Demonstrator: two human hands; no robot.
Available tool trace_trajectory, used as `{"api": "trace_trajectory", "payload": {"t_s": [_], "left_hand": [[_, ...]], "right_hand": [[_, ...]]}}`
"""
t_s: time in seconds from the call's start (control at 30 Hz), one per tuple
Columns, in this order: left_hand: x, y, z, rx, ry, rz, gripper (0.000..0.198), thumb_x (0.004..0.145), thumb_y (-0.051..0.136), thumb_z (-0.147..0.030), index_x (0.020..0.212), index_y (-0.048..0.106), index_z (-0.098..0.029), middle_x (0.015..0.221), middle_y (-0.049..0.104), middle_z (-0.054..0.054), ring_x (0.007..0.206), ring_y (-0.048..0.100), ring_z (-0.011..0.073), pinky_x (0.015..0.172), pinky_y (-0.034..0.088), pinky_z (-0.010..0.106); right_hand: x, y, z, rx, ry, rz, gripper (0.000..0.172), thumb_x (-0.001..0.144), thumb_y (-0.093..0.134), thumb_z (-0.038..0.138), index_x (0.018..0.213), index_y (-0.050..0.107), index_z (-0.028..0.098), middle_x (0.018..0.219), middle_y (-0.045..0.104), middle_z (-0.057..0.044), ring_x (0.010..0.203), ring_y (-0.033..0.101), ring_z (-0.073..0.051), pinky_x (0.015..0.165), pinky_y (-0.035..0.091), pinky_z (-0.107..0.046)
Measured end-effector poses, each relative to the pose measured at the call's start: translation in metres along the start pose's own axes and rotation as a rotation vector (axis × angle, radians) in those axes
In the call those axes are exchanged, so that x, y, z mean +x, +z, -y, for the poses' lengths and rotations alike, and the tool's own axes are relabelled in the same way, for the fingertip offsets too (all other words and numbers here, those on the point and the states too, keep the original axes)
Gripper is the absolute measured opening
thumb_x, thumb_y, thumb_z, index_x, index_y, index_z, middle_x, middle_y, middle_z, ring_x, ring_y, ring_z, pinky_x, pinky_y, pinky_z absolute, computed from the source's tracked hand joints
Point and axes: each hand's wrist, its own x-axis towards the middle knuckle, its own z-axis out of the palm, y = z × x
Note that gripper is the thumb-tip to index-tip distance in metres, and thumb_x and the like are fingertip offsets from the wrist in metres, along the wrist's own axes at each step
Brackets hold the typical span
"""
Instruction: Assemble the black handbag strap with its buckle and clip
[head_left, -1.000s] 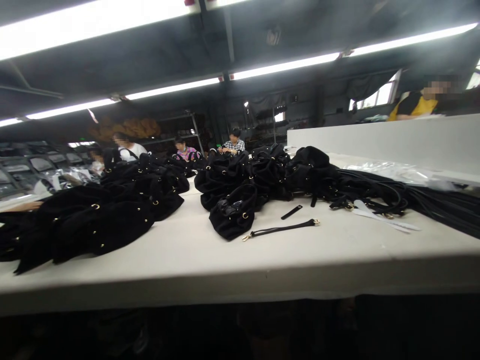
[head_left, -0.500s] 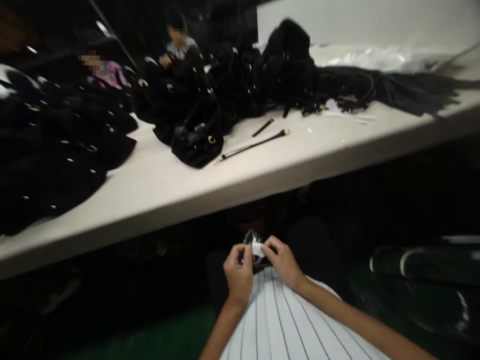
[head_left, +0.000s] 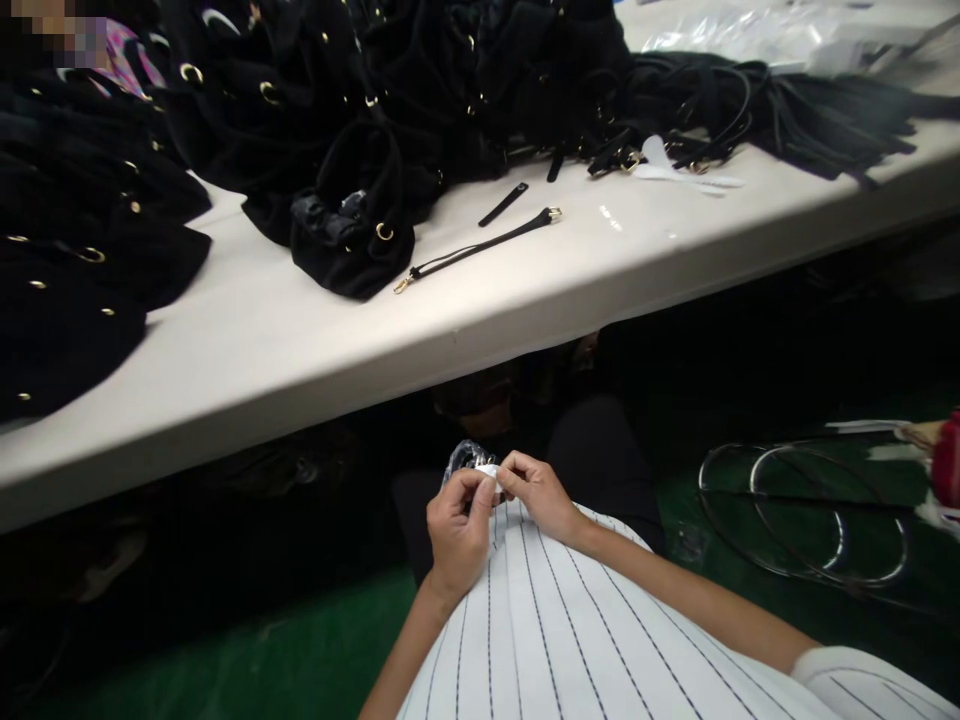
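A small white tab (head_left: 489,470) is being pinched between the fingertips of the left hand (head_left: 456,528) and the right hand (head_left: 537,492), down in the lap and well below the table edge (head_left: 480,340). A bit of crinkly clear plastic (head_left: 463,458) is being held right behind it, probably a tiny bag, though that can't be told for sure. Both sets of fingers are being kept curled tight on the tab, with thumb and forefinger doing the work.

What could go wrong, as a guess: the tab is tiny and is being gripped only at the fingertips, so it could be dropped if the pinch is loosened on either side, and it would be hard to find on the dark green floor (head_left: 300,660). If it's a sticker being peeled, it could be torn or folded onto itself by a crooked pull. The plastic could also be let slip, since it's only being half-held.

Up on the table, a thin black strap with gold clasps (head_left: 480,246) is lying just beside a black bag (head_left: 352,240), with a short black strip (head_left: 503,203) nearby. The strap isn't being touched, but it's lying near the edge and could be knocked off.
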Motion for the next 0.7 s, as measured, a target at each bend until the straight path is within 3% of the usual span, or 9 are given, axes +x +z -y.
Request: {"api": "trace_trajectory", "payload": {"t_s": [0.07, 0.2, 0.27, 0.37, 0.53, 0.63, 0.7], "left_hand": [[0.001, -0.002, 0.002, -0.018, 0.007, 0.05, 0.017, 0.088, 0.063, -0.03, 0.077, 0.062, -0.016, 0.065, 0.06, -0.001, 0.056, 0.054, 0.0108, 0.056, 0.045, 0.023], [0.007, -0.001, 0.006, -0.207, -0.09, 0.023, 0.017, 0.091, 0.059, -0.029, 0.079, 0.058, -0.017, 0.063, 0.057, -0.003, 0.054, 0.051, 0.0092, 0.053, 0.042, 0.021], [0.008, 0.001, 0.006, -0.166, -0.05, 0.036, 0.016, 0.091, 0.058, -0.027, 0.079, 0.057, -0.017, 0.064, 0.056, -0.003, 0.057, 0.051, 0.0095, 0.054, 0.042, 0.021], [0.007, 0.004, 0.004, 0.014, 0.162, 0.089, 0.012, 0.091, 0.057, -0.019, 0.079, 0.057, -0.018, 0.069, 0.057, -0.001, 0.062, 0.053, 0.0107, 0.059, 0.044, 0.023], [0.004, 0.011, 0.005, 0.282, 0.601, 0.322, 0.012, 0.087, 0.055, -0.006, 0.087, 0.059, -0.017, 0.076, 0.063, 0.004, 0.07, 0.058, 0.0155, 0.068, 0.046, 0.028], [0.0, 0.017, 0.007, 0.321, 0.678, 0.33, 0.013, 0.087, 0.054, -0.005, 0.089, 0.06, -0.017, 0.074, 0.064, 0.005, 0.068, 0.059, 0.0165, 0.066, 0.048, 0.029], [-0.001, 0.019, 0.009, 0.323, 0.649, 0.239, 0.014, 0.087, 0.054, -0.008, 0.089, 0.062, -0.019, 0.074, 0.066, 0.004, 0.068, 0.062, 0.0166, 0.067, 0.052, 0.028]], "right_hand": [[-0.001, 0.0, -0.001, 0.086, 0.081, 0.037, 0.04, 0.083, 0.061, 0.053, 0.068, 0.054, 0.017, 0.06, 0.049, 0.003, 0.059, 0.043, -0.013, 0.059, 0.034, -0.027], [-0.001, 0.001, -0.003, 0.125, 0.077, -0.042, 0.042, 0.081, 0.064, 0.056, 0.068, 0.054, 0.017, 0.058, 0.048, 0.003, 0.058, 0.042, -0.012, 0.058, 0.033, -0.027], [0.001, 0.002, -0.006, 0.16, 0.115, -0.069, 0.045, 0.077, 0.067, 0.058, 0.067, 0.054, 0.016, 0.058, 0.049, 0.003, 0.057, 0.043, -0.011, 0.058, 0.034, -0.027], [0.003, 0.003, -0.012, 0.331, 0.251, -0.045, 0.047, 0.069, 0.076, 0.059, 0.07, 0.057, 0.015, 0.066, 0.056, 0.0, 0.064, 0.051, -0.013, 0.064, 0.04, -0.028], [0.004, 0.003, -0.01, 0.613, 0.358, 0.108, 0.049, 0.068, 0.081, 0.051, 0.096, 0.067, 0.013, 0.079, 0.063, -0.002, 0.071, 0.057, -0.013, 0.07, 0.043, -0.026], [-0.001, 0.004, -0.006, 0.655, 0.388, 0.174, 0.05, 0.071, 0.079, 0.052, 0.099, 0.069, 0.011, 0.078, 0.064, -0.002, 0.07, 0.058, -0.012, 0.071, 0.043, -0.026], [-0.005, 0.005, -0.007, 0.673, 0.345, 0.188, 0.049, 0.071, 0.077, 0.055, 0.092, 0.07, 0.012, 0.079, 0.065, -0.004, 0.076, 0.061, -0.015, 0.077, 0.045, -0.028]]}}
